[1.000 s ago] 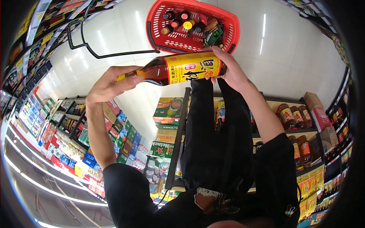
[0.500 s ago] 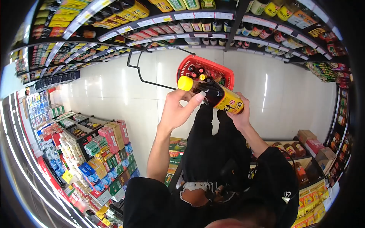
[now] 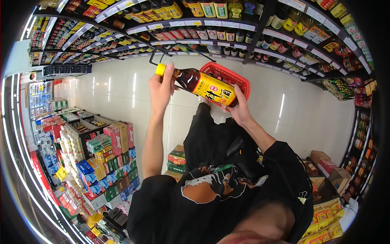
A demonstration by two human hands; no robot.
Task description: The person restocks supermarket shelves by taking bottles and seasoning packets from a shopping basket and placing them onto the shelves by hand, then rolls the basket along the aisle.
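A large bottle of dark liquid (image 3: 213, 89) with a yellow cap and a yellow label with dark characters is held in both hands, lying nearly level, its label facing up. My left hand (image 3: 161, 90) closes round the neck just below the cap, thumb pointing upward. At the other end, my right hand (image 3: 240, 109) grips the base, fingers partly hidden beneath it. Behind and under the bottle is a red shopping basket (image 3: 240, 81) on the floor, with its contents mostly covered by the bottle.
Shelves (image 3: 231, 24) of bottles and jars run along the far side. The basket's black handle (image 3: 152, 57) reaches toward them. Stacked boxed goods (image 3: 109, 166) stand at the left. Cartons (image 3: 339, 177) and yellow packs (image 3: 327, 219) are at the lower right. Pale tiled floor (image 3: 276, 105) lies between.
Both hands have carried the bottle forward and left. It has turned so its label shows more fully, and it now covers more of the basket. My view has shifted slightly.
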